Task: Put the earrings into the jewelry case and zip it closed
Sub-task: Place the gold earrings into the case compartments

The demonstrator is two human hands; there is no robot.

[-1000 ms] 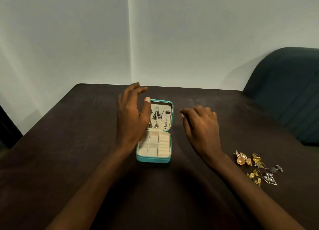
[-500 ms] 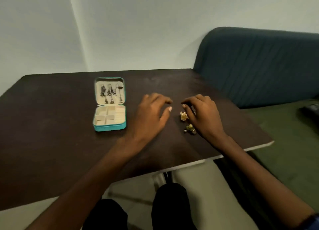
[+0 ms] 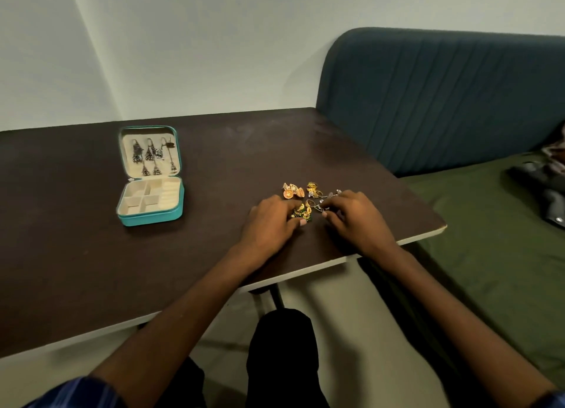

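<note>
Head view: teal jewelry case (image 3: 150, 215) lies open on the dark table (image 3: 76, 254), dark drop earrings (image 3: 153, 156) hung in its lid, tray compartments bare. Loose gold earrings (image 3: 301, 195) are heaped well right of it. Left hand (image 3: 269, 224) and right hand (image 3: 357, 218) rest at the heap, fingers curled, touching pieces; whether either grips one cannot be told.

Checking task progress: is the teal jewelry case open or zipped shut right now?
Open. The jewelry case lies flat on the table, lid back, showing hanging earrings and apparently empty tray compartments.
</note>
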